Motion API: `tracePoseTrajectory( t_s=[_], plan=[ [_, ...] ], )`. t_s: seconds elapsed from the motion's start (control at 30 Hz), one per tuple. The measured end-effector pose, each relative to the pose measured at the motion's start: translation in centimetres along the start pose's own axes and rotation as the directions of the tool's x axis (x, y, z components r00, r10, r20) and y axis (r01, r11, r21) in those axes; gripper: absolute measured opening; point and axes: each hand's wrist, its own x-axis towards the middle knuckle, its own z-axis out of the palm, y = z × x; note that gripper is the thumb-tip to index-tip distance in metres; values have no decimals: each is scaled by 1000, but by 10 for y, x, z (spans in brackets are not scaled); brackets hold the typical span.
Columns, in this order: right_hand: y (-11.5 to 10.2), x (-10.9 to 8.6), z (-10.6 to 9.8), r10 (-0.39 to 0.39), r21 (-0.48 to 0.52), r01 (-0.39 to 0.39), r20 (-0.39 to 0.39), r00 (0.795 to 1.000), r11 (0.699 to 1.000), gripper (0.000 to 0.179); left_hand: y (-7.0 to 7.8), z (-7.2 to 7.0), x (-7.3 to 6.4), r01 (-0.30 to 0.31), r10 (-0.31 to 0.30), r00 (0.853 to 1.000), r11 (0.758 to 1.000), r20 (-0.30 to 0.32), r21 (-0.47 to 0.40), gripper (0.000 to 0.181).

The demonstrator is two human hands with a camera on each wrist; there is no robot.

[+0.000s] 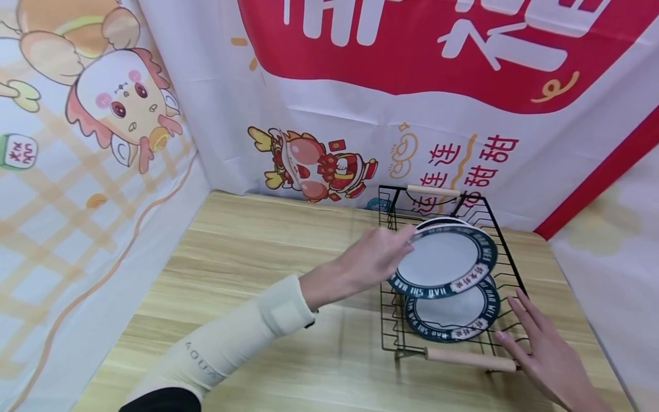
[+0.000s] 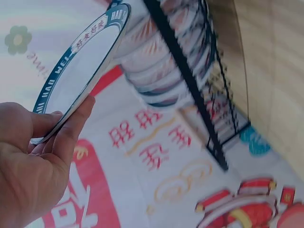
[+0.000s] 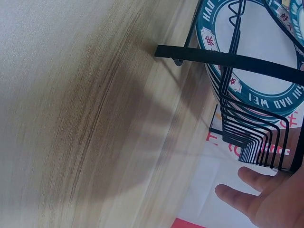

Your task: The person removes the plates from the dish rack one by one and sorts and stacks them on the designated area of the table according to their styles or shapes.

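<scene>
My left hand point(image 1: 378, 252) pinches the rim of a white plate point(image 1: 440, 257) with a dark teal lettered border, its thumb on one face and fingers on the other in the left wrist view. The held plate is tilted over a black wire dish rack point(image 1: 509, 266). Below it, a matching plate point(image 1: 455, 312) leans in the rack. Several dishes point(image 2: 166, 61) stand close together there, partly hidden by the wires. My right hand point(image 1: 553, 349) is at the rack's right side, fingers extended near the wires; in the right wrist view they are beside the rack's edge.
The rack has a light wooden handle point(image 1: 468, 359) at its front and another point(image 1: 432, 190) at its back. It stands on a wood-grain table point(image 1: 247, 252). Printed cloth point(image 1: 216, 114) hangs behind and along both sides.
</scene>
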Motion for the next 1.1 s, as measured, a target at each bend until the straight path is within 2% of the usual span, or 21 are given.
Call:
tracePoseTrajectory(
  t_s=[0.1,0.2,0.3,0.37,0.43,0.57,0.73,0.87,1.0,1.1],
  plan=[
    [1,-3,0,-4,5,4,-11,1000,1000,89,-2,-20,-1,18,-20,998,999,-53,-32,9],
    [2,-4,2,-15,18,16,-29,999,1000,88,-6,-41,-1,80,-84,992,996,-99,-43,12],
    [1,-5,2,-19,25,20,-44,999,999,87,-16,-58,-1,159,-170,974,984,-149,-80,13],
    [0,-5,2,-19,23,20,-45,999,1000,87,-25,-68,-2,220,-236,953,970,-188,-106,13],
    [0,-5,1,-19,25,20,-44,999,999,86,-36,-77,-4,278,-300,927,953,-226,-123,14],
    [0,-3,0,-14,25,15,-43,999,1000,86,-60,-88,-10,393,-428,859,903,-279,-176,26],
    [0,-3,1,-28,38,31,-64,998,999,86,-93,-93,-18,511,-569,769,821,-290,-257,40],
    [0,-3,1,-47,48,51,-82,996,998,87,-118,-91,-25,592,-669,703,738,-242,-323,41],
    [0,-4,1,-40,50,45,-82,996,998,87,-139,-83,-32,637,-745,645,646,-168,-421,37],
    [0,-4,1,-43,55,47,-86,995,997,87,-155,-74,-38,671,-794,594,577,-128,-466,34]
  ],
)
